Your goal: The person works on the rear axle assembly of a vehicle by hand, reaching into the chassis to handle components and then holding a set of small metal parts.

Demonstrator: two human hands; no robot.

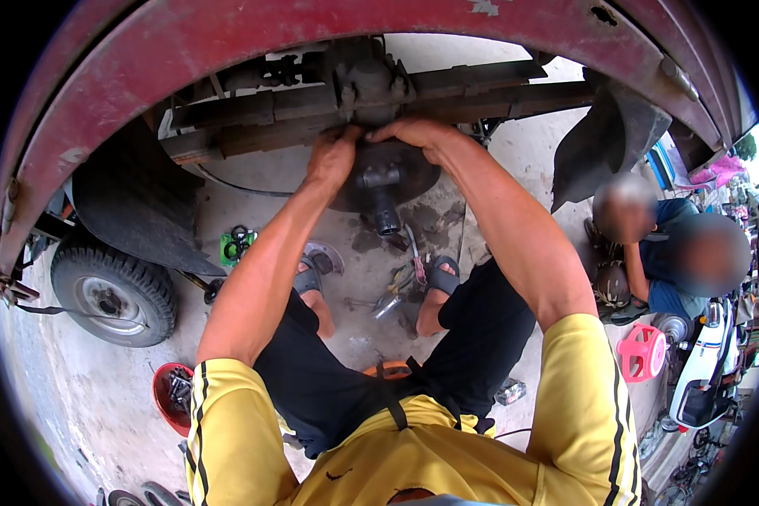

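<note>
My left hand (336, 153) grips the top of a dark round metal housing (417, 177) with its fingers curled. My right hand (405, 135) holds the same housing's upper edge, its fingers bent and partly hidden. A short cylindrical shaft (386, 215) points down from the housing's front. Just above my hands is a greasy hub or mount (371, 84) on dark horizontal steel beams (481, 80) under a red vehicle body (228, 42).
Tools (388, 305), a green case (232, 249) and a red basin (170, 396) lie on the concrete floor. A wheel (110, 295) stands left. Right are two people (666, 253), a pink stool (641, 352) and a white motorbike (700, 379).
</note>
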